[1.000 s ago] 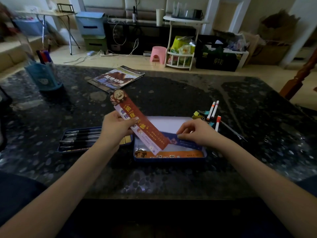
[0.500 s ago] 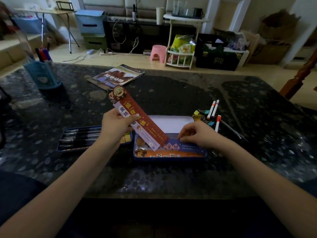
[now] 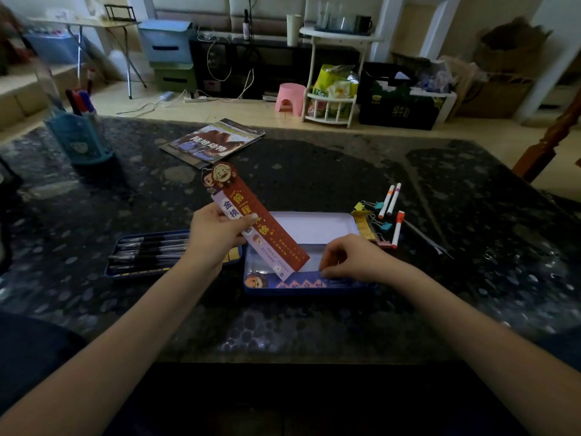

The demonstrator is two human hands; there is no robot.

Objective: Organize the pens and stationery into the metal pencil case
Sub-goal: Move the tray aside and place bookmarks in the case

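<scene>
An open blue metal pencil case (image 3: 314,226) lies in front of me with a pale inside. My left hand (image 3: 213,236) holds a red bookmark (image 3: 267,228) and a lilac one behind it, slanted with their lower ends over the case. My right hand (image 3: 352,258) presses a blue bookmark (image 3: 301,283) flat along the case's near wall. To the left, the case's other half (image 3: 144,253) holds several black pens. Three white markers (image 3: 393,199) and coloured binder clips (image 3: 377,215) lie just right of the case.
A blue pen holder (image 3: 78,140) with markers stands at the far left of the dark stone table (image 3: 314,171). A picture book (image 3: 213,143) lies near the far edge. A wooden post (image 3: 550,143) stands beyond the table's right corner.
My right hand slid the blue bookmark down from the middle of the case to its near wall. My left hand shifted the red and lilac bookmarks slightly up and left.
</scene>
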